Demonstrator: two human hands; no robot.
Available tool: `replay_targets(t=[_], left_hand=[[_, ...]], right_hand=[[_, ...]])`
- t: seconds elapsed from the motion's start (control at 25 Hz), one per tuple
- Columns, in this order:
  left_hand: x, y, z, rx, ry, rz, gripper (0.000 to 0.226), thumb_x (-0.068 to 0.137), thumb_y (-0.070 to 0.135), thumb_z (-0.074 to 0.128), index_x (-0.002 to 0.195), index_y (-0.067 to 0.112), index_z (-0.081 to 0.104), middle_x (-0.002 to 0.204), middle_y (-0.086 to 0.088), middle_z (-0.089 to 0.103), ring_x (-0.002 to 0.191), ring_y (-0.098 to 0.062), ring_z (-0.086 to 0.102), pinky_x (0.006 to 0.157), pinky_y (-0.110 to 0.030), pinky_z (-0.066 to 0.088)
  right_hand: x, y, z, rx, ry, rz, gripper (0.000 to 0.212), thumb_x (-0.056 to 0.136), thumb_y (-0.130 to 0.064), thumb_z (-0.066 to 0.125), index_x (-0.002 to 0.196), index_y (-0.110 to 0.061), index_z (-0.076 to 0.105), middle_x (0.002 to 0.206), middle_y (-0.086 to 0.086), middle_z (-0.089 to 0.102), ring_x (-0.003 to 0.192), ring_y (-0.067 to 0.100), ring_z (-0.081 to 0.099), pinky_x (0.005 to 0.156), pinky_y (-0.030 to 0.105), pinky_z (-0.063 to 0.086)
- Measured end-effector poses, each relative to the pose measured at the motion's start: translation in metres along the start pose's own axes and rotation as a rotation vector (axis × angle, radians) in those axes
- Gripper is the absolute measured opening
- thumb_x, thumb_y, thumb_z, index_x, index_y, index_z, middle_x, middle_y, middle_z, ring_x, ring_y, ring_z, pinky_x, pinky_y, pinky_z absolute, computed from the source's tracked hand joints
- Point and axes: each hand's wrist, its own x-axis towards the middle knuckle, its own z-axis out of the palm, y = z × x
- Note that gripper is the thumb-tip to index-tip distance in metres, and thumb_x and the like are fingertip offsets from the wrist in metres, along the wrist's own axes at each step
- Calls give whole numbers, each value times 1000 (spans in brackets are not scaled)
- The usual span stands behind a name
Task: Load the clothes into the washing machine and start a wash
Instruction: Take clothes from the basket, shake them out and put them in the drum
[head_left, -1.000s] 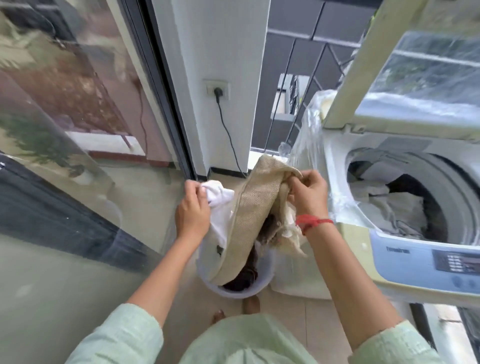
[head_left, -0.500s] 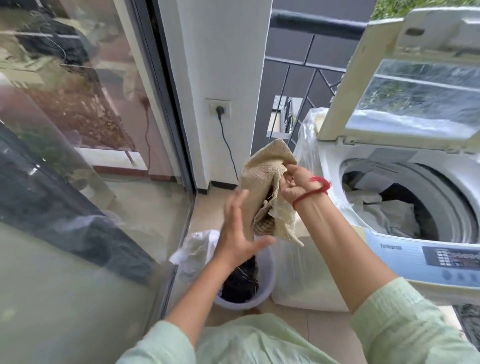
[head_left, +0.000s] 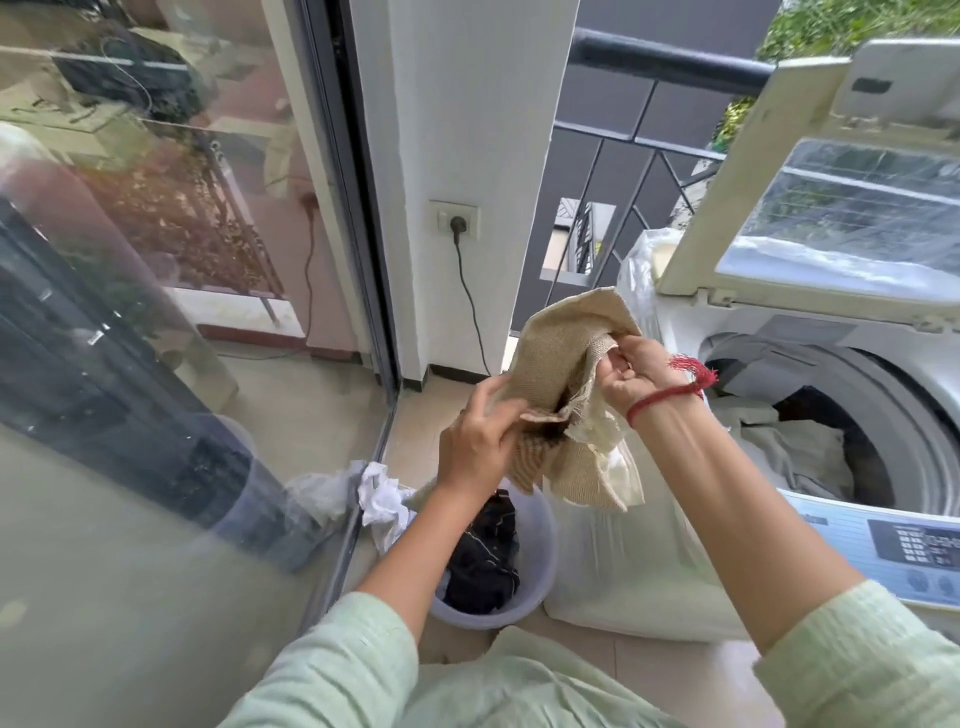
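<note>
The beige woven cloth (head_left: 556, 364) hangs roughly upright above the lavender plastic bucket (head_left: 543, 551). The right hand (head_left: 636, 379) grips its top fold and the left hand (head_left: 475, 447) its lower edge. The white top-loading washing machine (head_left: 670, 327), its drum open, lies rightward, nearest the right hand.

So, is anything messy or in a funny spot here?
Yes. A crumpled white cloth hangs over the rim of the laundry bucket, half outside it instead of lying inside with the dark clothes. Nothing else stands out.

Glass door (head_left: 156, 312), white pillar (head_left: 467, 130) w/ socket (head_left: 457, 220)
</note>
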Motion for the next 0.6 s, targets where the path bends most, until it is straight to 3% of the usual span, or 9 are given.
replay_targets(t=[0.12,0.2,0.28,0.36,0.48,0.6], left_hand=[[4,-8,-13,-153,90,-96,22,91,23,50,99,11,67,120,0,60,94,-11,61,74,-25,51],[9,-9,-23,-254,160,-173,33,96,30,41,99,7,64,106,0,63,92,-2,56,81,-17,45],[16,-4,-39,-359,223,-315,29,99,27,39,91,7,59,76,-2,62,70,-2,55,64,-19,41],[25,0,-55,-452,286,-436,26,101,20,37,81,12,51,58,5,48,55,-1,51,50,-16,33],[42,3,-78,-479,341,-463,26,101,20,37,77,23,47,63,9,46,56,5,50,54,-12,35],[65,5,-96,-429,323,-337,32,101,27,36,84,7,54,66,-5,54,60,-4,51,58,-22,40]], right_hand=[[3,-6,-2,-77,-19,-74,27,96,2,42,72,-9,47,58,-1,49,27,1,43,36,10,39],[5,-8,-1,-193,-38,-150,22,93,5,45,78,-9,52,72,2,54,49,5,55,41,14,46],[9,-12,-1,-424,-29,-322,21,90,4,52,77,-12,55,72,2,55,59,9,52,42,15,46],[15,-16,-2,-698,-52,-551,19,88,-6,60,71,-15,58,65,1,54,58,11,49,46,19,45],[18,-23,-1,-976,-53,-807,17,82,-26,70,69,-15,66,64,-1,55,62,10,49,62,28,42],[11,-33,1,-1024,-107,-1009,22,81,-30,72,67,-17,61,85,4,47,69,7,46,66,16,38]])
